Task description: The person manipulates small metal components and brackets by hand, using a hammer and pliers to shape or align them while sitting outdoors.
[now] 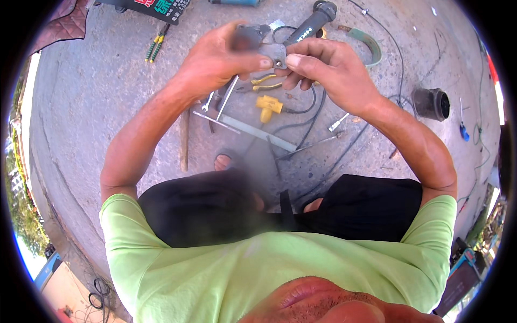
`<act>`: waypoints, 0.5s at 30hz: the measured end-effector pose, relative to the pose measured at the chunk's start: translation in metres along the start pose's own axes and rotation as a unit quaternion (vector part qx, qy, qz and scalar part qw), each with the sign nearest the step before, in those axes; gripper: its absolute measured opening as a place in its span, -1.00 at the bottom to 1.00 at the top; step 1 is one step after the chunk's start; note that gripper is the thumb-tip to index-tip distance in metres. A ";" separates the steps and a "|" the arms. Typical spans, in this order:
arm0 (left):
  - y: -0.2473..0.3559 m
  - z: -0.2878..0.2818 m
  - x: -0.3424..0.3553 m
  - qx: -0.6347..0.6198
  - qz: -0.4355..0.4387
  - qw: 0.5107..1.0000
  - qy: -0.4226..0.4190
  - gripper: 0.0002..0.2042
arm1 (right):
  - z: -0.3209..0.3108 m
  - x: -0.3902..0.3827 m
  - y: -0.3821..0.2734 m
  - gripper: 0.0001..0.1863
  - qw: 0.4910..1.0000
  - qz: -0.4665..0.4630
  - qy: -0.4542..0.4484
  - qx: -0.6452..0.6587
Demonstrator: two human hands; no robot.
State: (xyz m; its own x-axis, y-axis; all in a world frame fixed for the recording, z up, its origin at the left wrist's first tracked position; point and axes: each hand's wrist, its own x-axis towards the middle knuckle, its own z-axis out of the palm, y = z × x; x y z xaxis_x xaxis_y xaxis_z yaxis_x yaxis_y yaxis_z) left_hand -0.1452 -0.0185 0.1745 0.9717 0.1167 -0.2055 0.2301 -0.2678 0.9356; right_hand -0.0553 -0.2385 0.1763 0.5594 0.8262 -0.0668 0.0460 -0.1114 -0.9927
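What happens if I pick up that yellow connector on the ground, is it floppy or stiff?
The yellow connector is probably stiff and fairly light, as its chunky body looks like moulded plastic. The black cord behind it curves loosely, so it would likely bend and trail. Its stubby side branch should discourage rolling.
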 end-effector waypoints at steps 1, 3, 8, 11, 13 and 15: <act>0.009 0.000 -0.001 0.053 0.002 0.999 -0.001 -0.43 | -0.002 0.001 0.003 -0.65 1.000 -0.008 -0.005 -0.019; 0.008 -0.001 -0.002 0.130 0.034 0.991 0.000 -0.42 | -0.004 0.005 0.005 -0.61 0.995 0.022 -0.014 -0.097; -0.003 -0.001 0.007 0.246 0.107 0.963 -0.031 -0.43 | 0.000 0.006 0.016 -0.59 0.987 0.086 0.004 -0.138; 0.005 -0.003 0.001 0.286 0.077 0.955 -0.018 -0.52 | -0.003 0.005 0.024 -0.61 0.986 0.096 0.023 -0.137; 0.003 -0.005 -0.001 0.246 0.090 0.965 0.003 -0.59 | -0.009 0.009 0.043 -0.61 0.987 0.084 0.048 -0.132; 0.001 -0.010 -0.003 0.242 0.087 0.966 0.001 -0.65 | -0.007 0.011 0.044 -0.61 0.989 0.084 0.078 -0.095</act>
State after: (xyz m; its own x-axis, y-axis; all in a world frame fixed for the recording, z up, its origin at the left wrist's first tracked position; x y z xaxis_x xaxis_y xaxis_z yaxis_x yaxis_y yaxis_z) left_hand -0.1482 -0.0098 0.1785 0.9979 0.0306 -0.0563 0.0616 -0.6993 0.7121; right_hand -0.0411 -0.2379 0.1323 0.6922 0.6940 -0.1981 0.0878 -0.3534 -0.9313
